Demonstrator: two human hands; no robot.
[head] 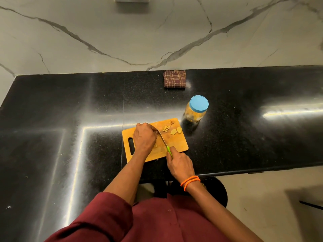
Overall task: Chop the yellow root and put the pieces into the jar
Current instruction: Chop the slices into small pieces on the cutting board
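Nearest the camera: maroon sleeves [104,217] and two bare forearms reaching toward 12 o'clock over the tabletop [52,119] edge.

Right hand [180,165] – fingers curled tight round the green handle of one knife [163,140], two orange bands [189,181] on the wrist. Blade runs from the handle toward 11 o'clock, tip disappearing under the left hand's fingers.

Left hand [144,137] – knuckles up, fingers curled down onto the cutting board [178,144], fingertips meeting the blade near its tip. Whatever it pins is hidden under the fingers; cannot tell if a root piece is there.

One wooden cutting board, handle slot at its 9 o'clock end, partly under the left wrist.

Yellow root [173,131] on the board, at 1 o'clock from the left hand:
- 2 flat slices side by side, touching or nearly so
- a small cluster of thin sticks [165,128] just at 9 o'clock of the slices – roughly 5, too small for an exact count
- 1 small scrap [156,145] between the left hand and the blade
- 1 brownish bit [172,122] near the board's far edge

One jar [194,111] stands on the tabletop just off the board's far right corner, blue lid on, yellowish contents visible through the side.

Farther out at 12 o'clock: one folded brown checked cloth [174,79] by the marble wall [157,32].
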